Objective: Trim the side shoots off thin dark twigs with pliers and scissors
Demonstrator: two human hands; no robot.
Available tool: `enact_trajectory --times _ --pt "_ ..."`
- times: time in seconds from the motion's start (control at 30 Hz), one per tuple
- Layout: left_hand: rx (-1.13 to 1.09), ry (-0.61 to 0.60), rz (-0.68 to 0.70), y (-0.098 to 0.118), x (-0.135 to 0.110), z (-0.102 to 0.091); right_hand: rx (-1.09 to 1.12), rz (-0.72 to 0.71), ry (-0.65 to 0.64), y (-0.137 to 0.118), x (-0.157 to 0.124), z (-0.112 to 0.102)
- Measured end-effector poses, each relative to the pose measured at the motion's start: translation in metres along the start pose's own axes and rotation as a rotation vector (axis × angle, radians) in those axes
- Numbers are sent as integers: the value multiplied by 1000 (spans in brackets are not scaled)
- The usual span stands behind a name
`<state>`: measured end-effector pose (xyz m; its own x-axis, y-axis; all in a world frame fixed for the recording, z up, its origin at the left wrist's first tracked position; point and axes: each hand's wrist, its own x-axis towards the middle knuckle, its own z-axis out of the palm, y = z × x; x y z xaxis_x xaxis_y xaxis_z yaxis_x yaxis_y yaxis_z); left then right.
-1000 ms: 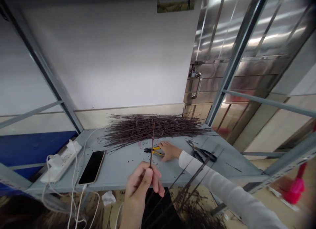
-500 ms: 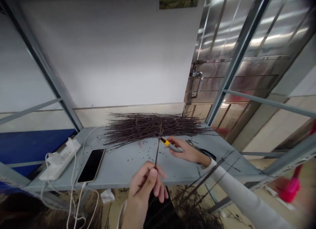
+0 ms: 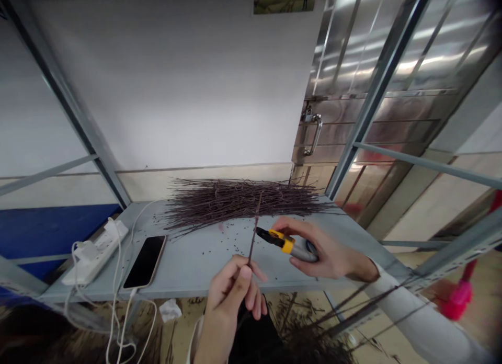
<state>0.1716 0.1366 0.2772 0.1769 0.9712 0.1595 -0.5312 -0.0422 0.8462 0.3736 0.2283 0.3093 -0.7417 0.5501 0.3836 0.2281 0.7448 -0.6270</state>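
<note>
My left hand (image 3: 233,288) pinches the lower end of a thin dark twig (image 3: 254,233) and holds it upright over the grey table (image 3: 196,262). My right hand (image 3: 325,249) is closed round yellow-and-grey pliers (image 3: 284,242), whose black tip touches the twig about halfway up. A wide pile of similar dark twigs (image 3: 243,199) lies along the table's far edge, behind both hands.
A black phone (image 3: 145,254) lies on the table's left part, beside a white power strip (image 3: 96,251) with trailing white cables. Grey metal shelf posts (image 3: 368,100) frame the table. More twigs (image 3: 314,332) lie on the floor below. A steel door stands at back right.
My right hand took the pliers off the table and carried them up to the twig. My left hand shifted the twig slightly to the right.
</note>
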Motion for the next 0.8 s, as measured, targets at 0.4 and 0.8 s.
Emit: enact_trajectory --times 0.4,0.8 --pt "92 14 -45 -2 -1 -3 -41 -23 -21 -8 2 -3" --pt "77 203 -42 -4 7 1 -428 -102 323 14 -2 21"
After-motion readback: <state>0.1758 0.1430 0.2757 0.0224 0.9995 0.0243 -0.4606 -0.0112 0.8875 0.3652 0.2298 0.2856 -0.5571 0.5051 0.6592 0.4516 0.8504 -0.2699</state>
